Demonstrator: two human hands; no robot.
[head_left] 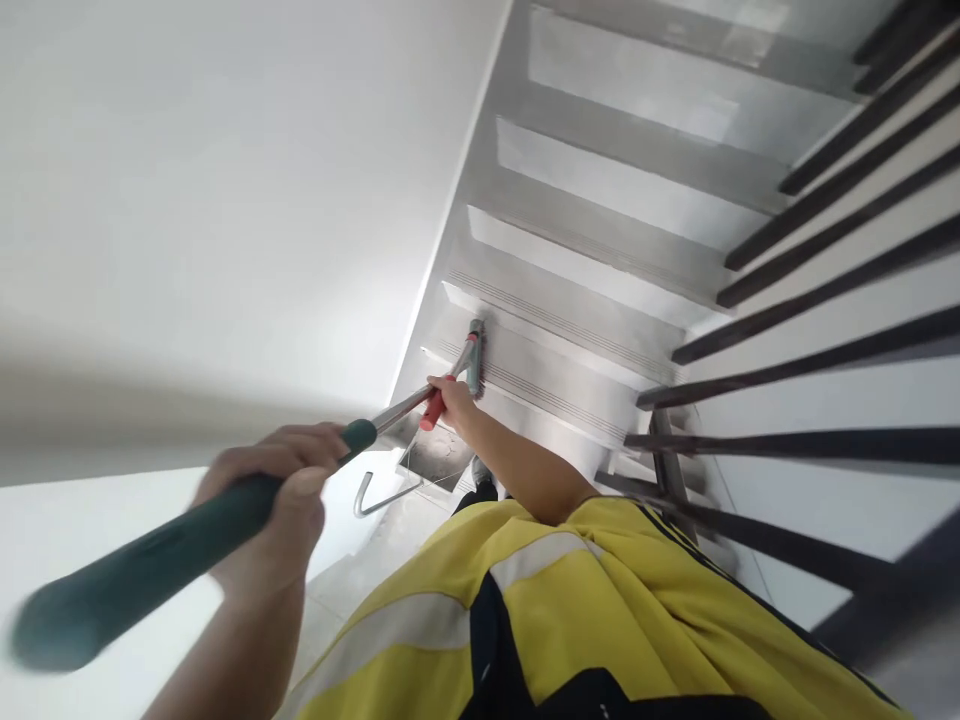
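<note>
My left hand (281,480) is wrapped round the dark green grip (165,560) of a long-handled broom, whose metal pole (409,408) slopes down and away. Lower on the pole, my right hand (454,402) is closed at a red grip (433,412); whether that grip belongs to the broom or to a separate tool is hard to tell. At the far end, the green broom head (474,368), with dark bristles, rests on a stair step near the wall. Beneath my hands on the floor lies a dustpan (439,458) with a long metal handle (386,503) curved at its end.
Light grey stairs (555,350) with grooved edges rise ahead. A white wall (247,200) borders them on the left. Dark railing bars (787,395) run along the right, with lower steps (690,470) beyond. My shoe (480,470) shows beside the dustpan.
</note>
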